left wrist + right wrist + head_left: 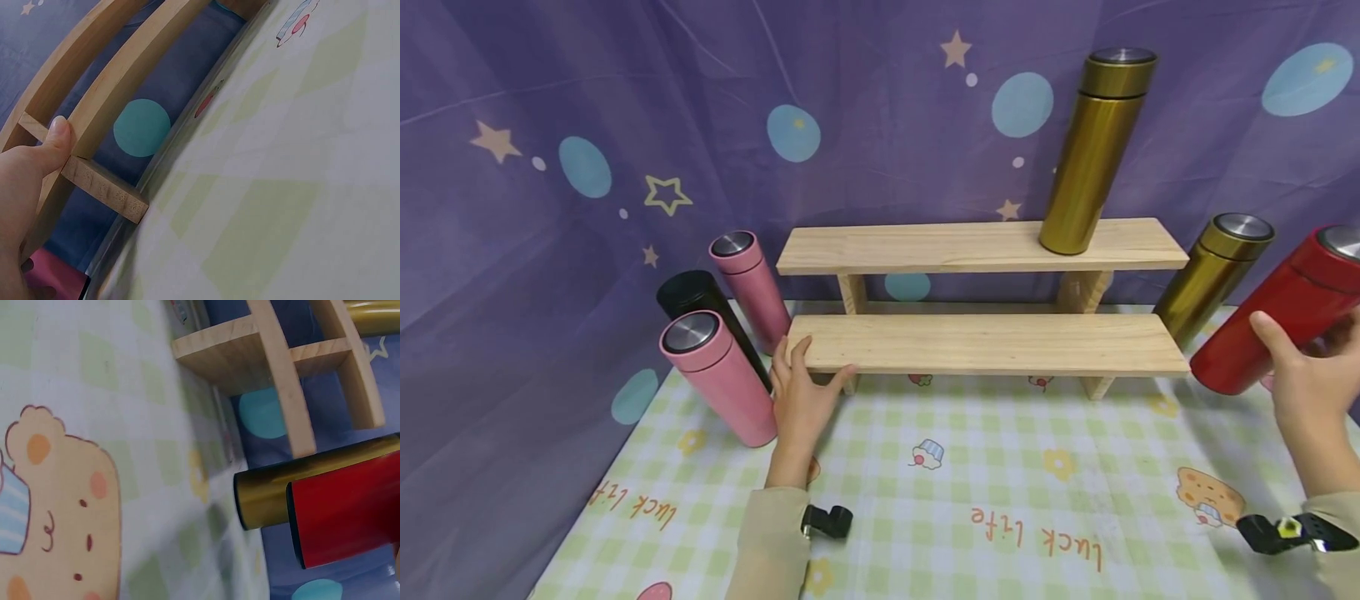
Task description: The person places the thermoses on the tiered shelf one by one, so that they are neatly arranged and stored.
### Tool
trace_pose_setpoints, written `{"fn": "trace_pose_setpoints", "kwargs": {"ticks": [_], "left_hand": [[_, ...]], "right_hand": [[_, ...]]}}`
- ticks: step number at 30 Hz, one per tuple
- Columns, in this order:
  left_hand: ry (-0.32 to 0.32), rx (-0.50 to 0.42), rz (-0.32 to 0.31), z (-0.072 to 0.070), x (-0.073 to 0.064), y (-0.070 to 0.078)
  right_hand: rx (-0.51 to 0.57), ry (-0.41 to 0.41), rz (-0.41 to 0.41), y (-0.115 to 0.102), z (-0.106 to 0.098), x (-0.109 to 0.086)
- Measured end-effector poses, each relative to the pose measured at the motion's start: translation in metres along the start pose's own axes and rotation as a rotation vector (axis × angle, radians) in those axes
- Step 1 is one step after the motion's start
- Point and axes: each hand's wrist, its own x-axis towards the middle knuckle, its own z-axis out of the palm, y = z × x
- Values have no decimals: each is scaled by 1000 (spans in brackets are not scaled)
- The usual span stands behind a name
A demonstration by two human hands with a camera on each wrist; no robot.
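Note:
My left hand (801, 400) is at the left end of a two-tier wooden shelf (985, 343). Its thumb rests on the lower board's front edge, and the spread fingers touch the board's left corner. Beside that wrist stands a pink thermos bottle (722, 379); a second pink bottle (752, 292) and a black bottle (688, 290) are behind it. At the far right, my right hand (1311, 379) grips a red thermos bottle (1273, 325) with a silver-topped lid, thumb on its near side, other fingers mostly hidden. In the right wrist view, the red bottle's base (297, 528) appears raised off the cloth.
A gold thermos bottle (1093, 158) stands on the upper board's right part. Another gold bottle (1213, 271) is on the table beyond the shelf's right end, close to the red one. Green-checked cloth (955, 500) covers the table; a purple curtain (887, 50) hangs behind.

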Motion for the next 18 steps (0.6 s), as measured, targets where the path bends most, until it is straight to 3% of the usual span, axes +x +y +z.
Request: {"fn": "trace_pose_setpoints", "kwargs": {"ticks": [5, 10, 12, 18], "left_hand": [[-1, 0, 0, 0, 0, 0], [-6, 0, -1, 0, 1, -1], [-5, -1, -1, 0, 1, -1], [-7, -4, -2, -1, 1, -2]], "right_hand": [[38, -19, -33, -11, -3, -2], [-120, -42, -36, -24, -8, -8], [-126, -46, -40, -29, -7, -10], [326, -48, -88, -37, 4, -12]]}}
